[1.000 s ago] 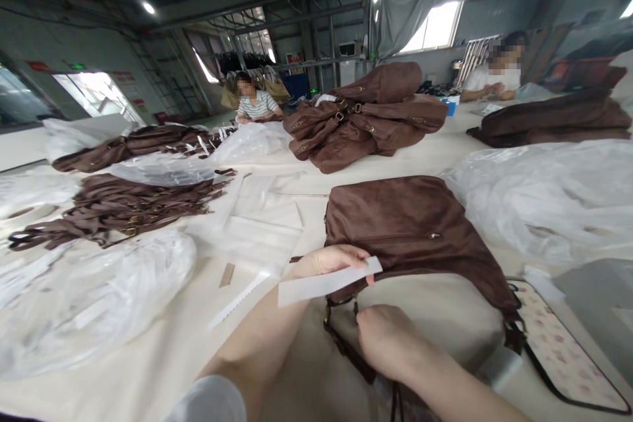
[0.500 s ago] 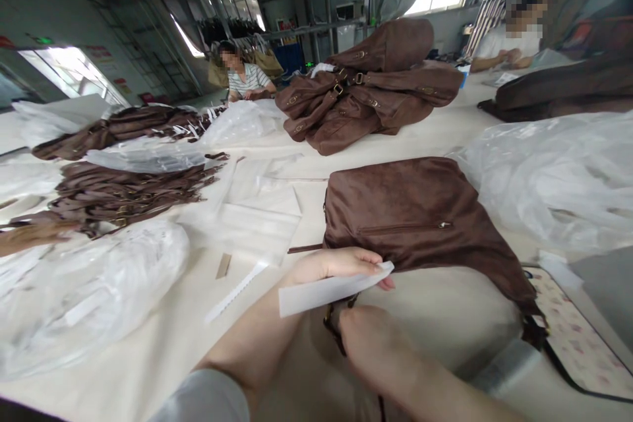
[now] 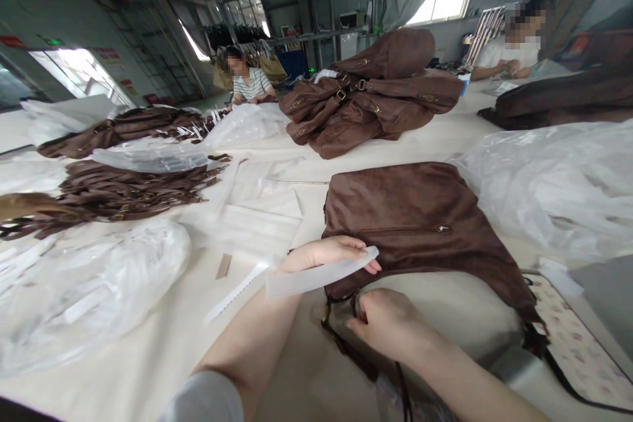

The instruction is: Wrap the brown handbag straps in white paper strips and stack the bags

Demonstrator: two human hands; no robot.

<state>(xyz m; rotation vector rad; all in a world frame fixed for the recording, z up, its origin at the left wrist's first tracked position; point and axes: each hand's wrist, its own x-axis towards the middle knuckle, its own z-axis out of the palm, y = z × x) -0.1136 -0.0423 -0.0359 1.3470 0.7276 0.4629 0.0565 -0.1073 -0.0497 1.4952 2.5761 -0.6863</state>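
A brown leather-like bag (image 3: 405,201) with a zipped pocket lies flat on the pale table. My left hand (image 3: 331,254) is at its lower left corner, pinching a translucent white strip (image 3: 316,278) between thumb and fingers. Just below the bag, my right hand (image 3: 380,316) has its fingers curled in; whether anything is inside them is hidden. Beside it a brown strap (image 3: 346,346) with a brass-coloured buckle hangs from the bag's corner towards the table's near edge.
Brown bags (image 3: 366,99) are heaped at the back. Brown straps (image 3: 133,191) and clear plastic (image 3: 99,290) lie left, with more plastic (image 3: 558,191) right. A floral-patterned board (image 3: 583,336) is at the lower right. Two people (image 3: 250,82) sit beyond; another person's arm (image 3: 24,204) reaches in at the left.
My left hand has shifted slightly left and up with the white strip. My right hand has moved a little right, away from the buckle, and more of the strap shows.
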